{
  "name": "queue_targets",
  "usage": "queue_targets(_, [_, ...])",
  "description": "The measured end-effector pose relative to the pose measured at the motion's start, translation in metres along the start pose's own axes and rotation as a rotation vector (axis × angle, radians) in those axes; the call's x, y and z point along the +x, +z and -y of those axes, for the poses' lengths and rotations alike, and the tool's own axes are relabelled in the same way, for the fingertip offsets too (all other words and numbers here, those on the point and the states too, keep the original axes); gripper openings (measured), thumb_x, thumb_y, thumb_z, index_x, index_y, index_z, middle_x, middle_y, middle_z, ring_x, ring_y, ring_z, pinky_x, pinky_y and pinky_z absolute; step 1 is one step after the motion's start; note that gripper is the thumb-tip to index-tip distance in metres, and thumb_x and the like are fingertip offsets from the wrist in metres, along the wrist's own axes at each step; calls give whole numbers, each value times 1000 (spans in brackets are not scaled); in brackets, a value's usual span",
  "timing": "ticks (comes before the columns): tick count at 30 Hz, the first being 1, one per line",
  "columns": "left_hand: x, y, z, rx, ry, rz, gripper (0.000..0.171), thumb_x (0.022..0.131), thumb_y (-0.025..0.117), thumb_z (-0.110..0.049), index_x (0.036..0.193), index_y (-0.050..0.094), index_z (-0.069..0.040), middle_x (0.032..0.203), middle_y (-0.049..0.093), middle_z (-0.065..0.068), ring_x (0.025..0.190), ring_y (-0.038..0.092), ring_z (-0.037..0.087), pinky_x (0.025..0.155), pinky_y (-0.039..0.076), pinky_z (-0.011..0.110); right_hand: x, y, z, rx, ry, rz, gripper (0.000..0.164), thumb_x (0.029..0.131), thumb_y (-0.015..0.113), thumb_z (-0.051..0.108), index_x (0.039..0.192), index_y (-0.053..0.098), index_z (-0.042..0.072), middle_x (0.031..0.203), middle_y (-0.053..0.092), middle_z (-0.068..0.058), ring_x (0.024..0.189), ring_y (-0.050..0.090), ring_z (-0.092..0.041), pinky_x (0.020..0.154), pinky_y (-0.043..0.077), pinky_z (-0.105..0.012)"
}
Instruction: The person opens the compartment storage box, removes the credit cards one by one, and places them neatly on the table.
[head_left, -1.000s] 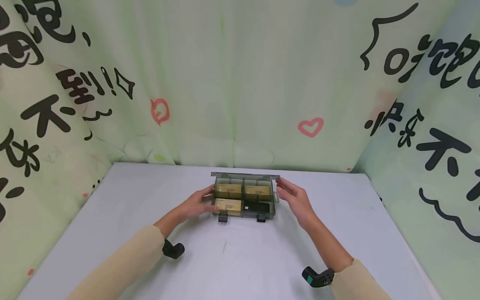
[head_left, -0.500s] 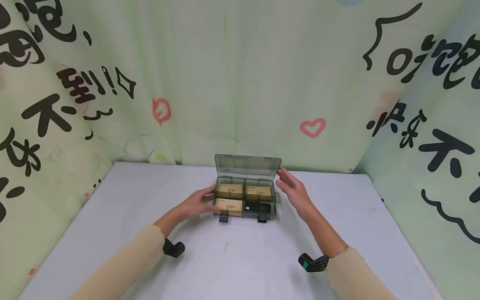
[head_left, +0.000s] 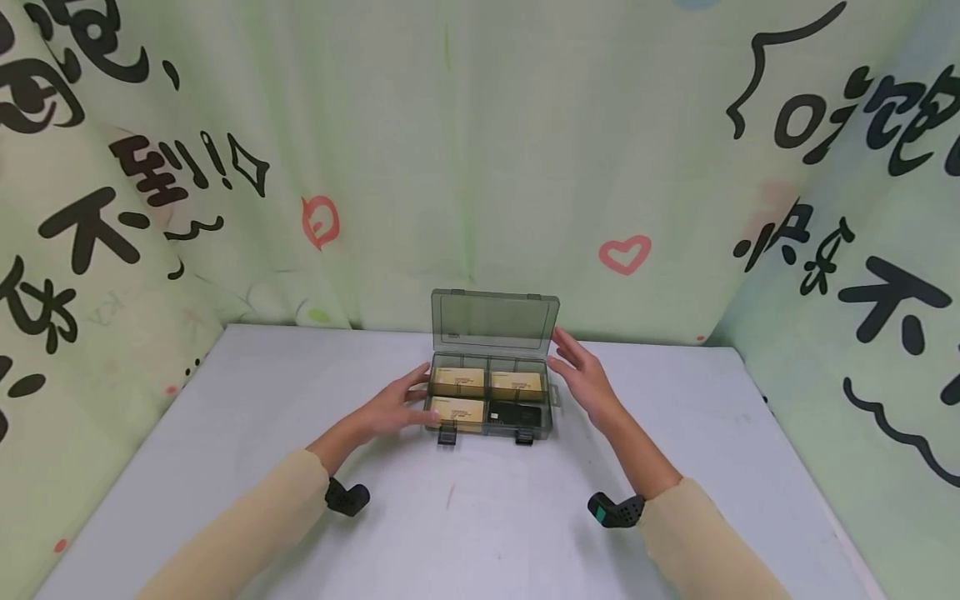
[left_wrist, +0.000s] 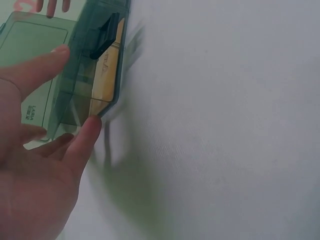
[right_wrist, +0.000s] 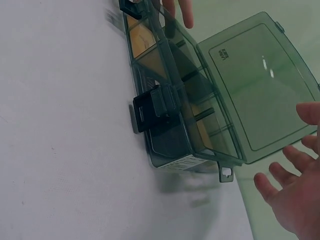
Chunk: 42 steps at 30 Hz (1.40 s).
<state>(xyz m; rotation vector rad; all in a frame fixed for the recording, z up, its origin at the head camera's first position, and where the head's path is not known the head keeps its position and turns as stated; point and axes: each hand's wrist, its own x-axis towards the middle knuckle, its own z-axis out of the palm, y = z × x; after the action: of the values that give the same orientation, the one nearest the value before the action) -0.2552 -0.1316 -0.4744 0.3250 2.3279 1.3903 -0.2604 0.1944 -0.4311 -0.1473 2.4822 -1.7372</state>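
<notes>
A smoky translucent storage box with several compartments stands at the back of the table, its lid raised upright. Inside lie small tan cartons, and a dark item sits in the front right compartment. At its left end, my left hand holds the box, thumb at the front left corner and fingers along the side. My right hand is beside the lid's right edge with fingers spread and extended. In the right wrist view, its thumb overlaps the lid's edge.
Two dark latches hang loose at the box's front. The white table ends close behind the box at a printed curtain, which also rises on both sides.
The lid has swung up from nearly edge-on to standing upright behind the compartments. My right hand has risen slightly alongside it and its forearm has shifted left. My left hand stays in place.
</notes>
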Motion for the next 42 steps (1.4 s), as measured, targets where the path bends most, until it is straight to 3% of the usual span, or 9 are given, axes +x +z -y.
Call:
queue_targets(7, [-3,2,-4,21,1,-21,103,77,82,-26,156,17,-17,162,22,7,144,33,33,113,34,53,5,3,-3,-29,7,6,62,101,50,23,156,20,19,162,23,-3,149,22,-28,118,24,-53])
queue_targets(18, [0,6,-2,38,-15,-50,97,81,79,-27,156,18,-17,161,23,9,143,34,34,112,34,55,14,8,-14,-60,55,9,61,101,50,23,155,23,17,162,20,-6,148,23,-31,117,26,-53])
queue_targets(27, [-2,7,-6,28,-8,-45,105,74,85,-24,156,19,-16,161,23,7,143,35,32,112,37,50,17,10,-20,-91,73,-3,59,101,50,24,154,26,18,162,21,-7,148,25,-31,116,28,-54])
queue_targets(32, [-1,7,-6,29,-23,-52,107,74,84,-23,156,17,-15,161,25,8,143,35,32,111,38,49,17,11,-25,-122,37,2,52,100,52,20,150,36,13,161,24,-10,145,30,-35,114,31,-54])
queue_targets(37, [-1,7,-5,31,-36,-52,106,75,84,-24,156,17,-14,161,25,9,144,34,32,113,36,49,17,15,-30,-233,13,-1,40,98,54,20,136,53,8,157,31,-14,137,42,-38,108,41,-52])
queue_targets(42, [-1,6,-6,37,-40,-55,104,75,84,-25,156,19,-14,160,27,10,144,33,32,114,34,50,20,19,-32,-326,5,-7,34,97,55,21,128,60,6,151,39,-17,130,49,-38,102,45,-51])
